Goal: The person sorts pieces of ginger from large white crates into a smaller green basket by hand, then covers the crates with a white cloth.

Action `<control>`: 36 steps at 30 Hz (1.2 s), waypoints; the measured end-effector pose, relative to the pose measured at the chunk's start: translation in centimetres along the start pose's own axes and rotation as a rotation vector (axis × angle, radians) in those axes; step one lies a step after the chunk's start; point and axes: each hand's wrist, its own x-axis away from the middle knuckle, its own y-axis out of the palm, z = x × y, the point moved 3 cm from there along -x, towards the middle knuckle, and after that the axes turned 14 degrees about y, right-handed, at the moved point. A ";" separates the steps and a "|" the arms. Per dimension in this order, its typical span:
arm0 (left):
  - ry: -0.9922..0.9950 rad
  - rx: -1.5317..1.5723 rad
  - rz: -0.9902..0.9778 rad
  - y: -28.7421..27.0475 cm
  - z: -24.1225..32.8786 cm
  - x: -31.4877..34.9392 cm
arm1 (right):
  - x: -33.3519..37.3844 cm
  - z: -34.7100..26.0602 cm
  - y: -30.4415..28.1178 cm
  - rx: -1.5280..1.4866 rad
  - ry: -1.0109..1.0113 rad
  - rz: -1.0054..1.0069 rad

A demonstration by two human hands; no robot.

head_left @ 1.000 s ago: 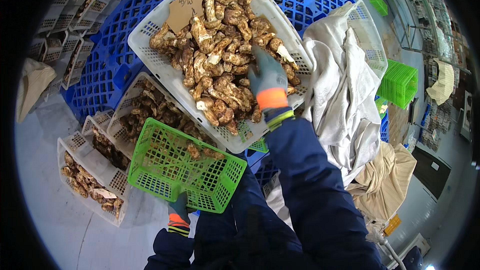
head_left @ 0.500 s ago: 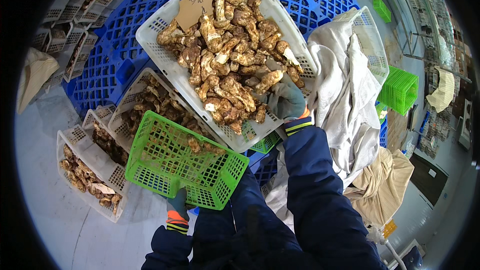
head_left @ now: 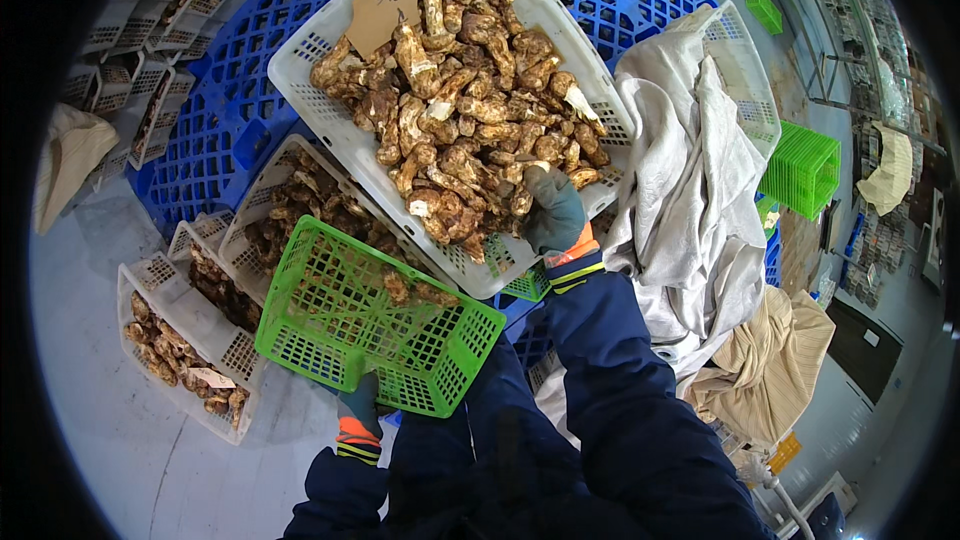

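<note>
A large white perforated crate (head_left: 300,65) full of brown, pale-streaked mushrooms (head_left: 470,130) lies in front of me, with a piece of brown cardboard (head_left: 385,12) on the heap. My right hand (head_left: 557,212), in a grey-green glove with an orange cuff, is at the crate's near right corner. Its fingers are curled at the edge of the heap around a mushroom, mostly hidden by the glove. My left hand (head_left: 361,402), gloved alike, grips the near rim of a green plastic basket (head_left: 345,365). A couple of mushrooms (head_left: 410,288) lie inside the basket, by its far right side.
Smaller white crates of mushrooms (head_left: 165,340) stand at the left, more behind the basket. Blue pallets (head_left: 255,50) lie beneath. At the right, a grey-white cloth (head_left: 690,180) drapes another white crate (head_left: 745,70). Farther off are green baskets (head_left: 800,170) and a beige cloth (head_left: 770,370).
My right hand has drawn back a little toward me and left, with its fingers curling more. The green basket in my left hand has shifted slightly to the right.
</note>
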 end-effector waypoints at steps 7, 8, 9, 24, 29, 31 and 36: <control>-0.005 -0.013 -0.022 -1.0 0.0 0.1 | 0.7 -1.6 1.6 1.042 0.219 0.342; -0.004 -0.023 -0.016 -1.4 0.0 0.1 | 0.3 -1.9 2.5 1.199 0.159 0.415; -0.006 -0.017 -0.032 -0.8 -0.1 0.1 | -0.9 -2.4 1.2 1.190 0.047 0.490; -0.044 0.052 -0.054 -1.1 -1.2 0.0 | -7.6 -3.1 4.0 1.977 0.180 0.476; -0.016 0.023 -0.041 -1.0 -1.5 0.1 | -6.5 -3.8 1.7 1.219 0.052 0.323; -0.002 0.031 -0.047 -1.4 -1.6 0.3 | -4.0 -3.3 2.8 0.491 0.148 -0.018; 0.033 0.031 -0.021 -2.7 -3.5 -0.5 | 0.5 -2.9 5.6 -0.165 0.343 -0.226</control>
